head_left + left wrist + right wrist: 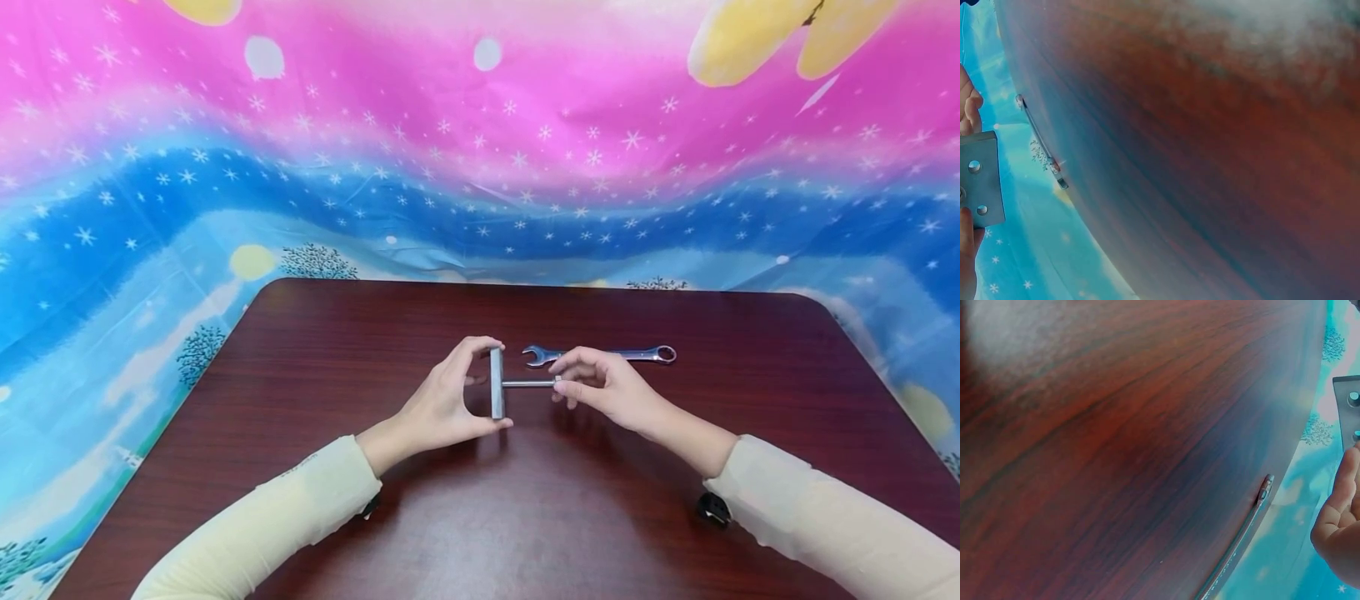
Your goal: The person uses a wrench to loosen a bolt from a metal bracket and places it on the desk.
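My left hand (pixel 442 408) grips a flat grey metal plate (pixel 497 383) above the table, fingers at its far edge and thumb at its near one. Round holes pierce the plate (pixel 988 187) in the left wrist view. A long silver bolt (pixel 528 384) stands out from the plate's right face, square to it. The fingers and thumb of my right hand (pixel 611 390) pinch the bolt's outer end. Whether the bolt passes through the plate cannot be seen from the head view. Part of the right hand (pixel 1338 519) shows beside the plate in the right wrist view.
A combination wrench (pixel 645 355) lies on the dark wooden table (pixel 360 333) just beyond the right hand, which partly covers it. Behind the table hangs a pink and blue patterned cloth (pixel 450 150).
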Tool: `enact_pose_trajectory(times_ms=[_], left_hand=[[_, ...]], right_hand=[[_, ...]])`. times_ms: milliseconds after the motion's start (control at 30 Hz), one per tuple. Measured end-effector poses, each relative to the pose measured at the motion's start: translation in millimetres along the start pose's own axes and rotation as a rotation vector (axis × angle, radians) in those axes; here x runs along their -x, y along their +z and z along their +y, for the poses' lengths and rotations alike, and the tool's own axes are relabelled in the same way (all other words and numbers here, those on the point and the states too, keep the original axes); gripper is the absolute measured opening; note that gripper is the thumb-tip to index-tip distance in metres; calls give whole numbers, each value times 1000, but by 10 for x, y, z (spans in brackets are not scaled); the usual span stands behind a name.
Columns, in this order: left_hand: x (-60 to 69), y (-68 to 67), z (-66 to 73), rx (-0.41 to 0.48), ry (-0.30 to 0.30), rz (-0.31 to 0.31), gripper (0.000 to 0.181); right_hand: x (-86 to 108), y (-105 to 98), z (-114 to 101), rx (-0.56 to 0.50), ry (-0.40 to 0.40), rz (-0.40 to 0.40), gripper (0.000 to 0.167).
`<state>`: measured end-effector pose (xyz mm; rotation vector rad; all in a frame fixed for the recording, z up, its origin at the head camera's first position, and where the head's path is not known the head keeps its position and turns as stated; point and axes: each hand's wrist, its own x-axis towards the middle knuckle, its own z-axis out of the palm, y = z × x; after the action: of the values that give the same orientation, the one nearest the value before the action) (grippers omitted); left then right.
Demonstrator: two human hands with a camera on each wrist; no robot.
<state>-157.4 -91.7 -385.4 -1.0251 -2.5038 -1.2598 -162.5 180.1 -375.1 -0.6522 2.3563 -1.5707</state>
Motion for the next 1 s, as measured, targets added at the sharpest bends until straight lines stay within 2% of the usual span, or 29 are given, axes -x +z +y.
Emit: enact_pose_trajectory(times_ms=[267,367,500,567,767,1000], left_hand=[[-5,1,12,-3,5,3,89],[-7,-3,25,-3,3,0,89],[-6,-6,24,-4,-4,-2,89],[-6,-8,21,-3,-6,0,89],[-6,-16,30,-13,2,0,89],[-12,-21,37,-11,9,0,89]], right_hand=[[-18,21,12,-64,28,42,19],[-28,40,21,-52,-5,69,16],[-33,57,26,-13,-53,86,23],[-31,56,14,-15,-41,72,26],[-4,34,-28,-82,61,-5,23],[-19,46,-28,-77,36,47,24]])
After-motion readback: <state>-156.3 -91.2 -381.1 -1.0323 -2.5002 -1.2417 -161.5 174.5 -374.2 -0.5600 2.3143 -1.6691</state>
